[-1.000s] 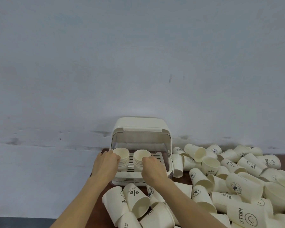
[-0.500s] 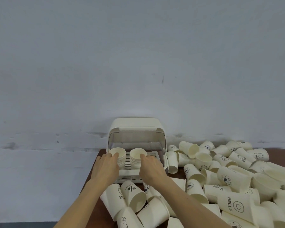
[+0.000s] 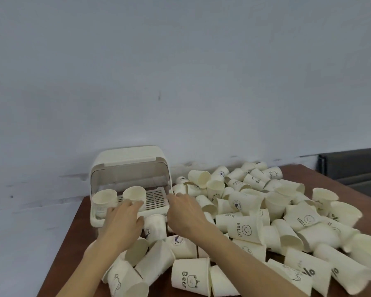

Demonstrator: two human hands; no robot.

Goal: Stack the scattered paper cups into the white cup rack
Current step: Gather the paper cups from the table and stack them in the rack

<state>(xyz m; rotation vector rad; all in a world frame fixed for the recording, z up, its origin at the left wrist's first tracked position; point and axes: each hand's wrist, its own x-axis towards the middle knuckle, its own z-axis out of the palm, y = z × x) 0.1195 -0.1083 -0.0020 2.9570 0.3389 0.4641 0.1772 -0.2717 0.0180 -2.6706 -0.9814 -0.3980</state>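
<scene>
Brown table (image 3: 77,224): scattered cups (image 3: 244,227), white rack (image 3: 129,161), two stacks (image 3: 104,200).

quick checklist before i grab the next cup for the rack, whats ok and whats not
1. Rack lid raised, front open: ok.
2. Free tray space: ok, two cup stacks, left stack and second stack, sit at the left; the slats to their right are bare.
3. Left hand free: ok, fingers straight, resting by the tray's front edge.
4. Right hand free: ok, fingers relaxed, no grip on anything.
5. Cup within reach: ok, an upright cup stands between the hands.
6. Stacks seated straight: cannot tell, the left hand hides their bases.
</scene>
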